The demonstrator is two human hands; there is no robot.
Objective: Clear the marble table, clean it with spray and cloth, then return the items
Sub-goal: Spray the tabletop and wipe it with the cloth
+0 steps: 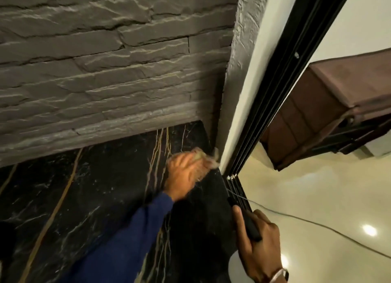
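Stone wall (95,60): grey, rough, rises along the far side. Fixed.

Desk (74,193): black marble with gold and white veins, runs from near left into the far right corner. In my judgement it is hard, heavy and slick when wet, so it is wiped rather than lifted. No items show on the part in view.

Floor (317,187): pale and glossy, on the right, below the desk.

Black frame (281,92): vertical rails that meet the right edge of the desk.

Left hand (186,177): blue sleeve, reaches to the far right corner. Its fingers are closed over the cloth and press it onto the marble. Blurred.

Right hand (260,246): near right, at the edge of the desk. Thumb and fingers are wrapped round a slim black bar (251,227). I cannot tell what the bar is.

Cloth (208,159): pale and bunched, mostly under the left hand, touching the corner where desk, wall and frame meet. Likely light, soft and limp. It is best held as a wad under the palm, with one fold pushed by the fingertips into the seam.

Cable (317,224): thin, trails across the floor.
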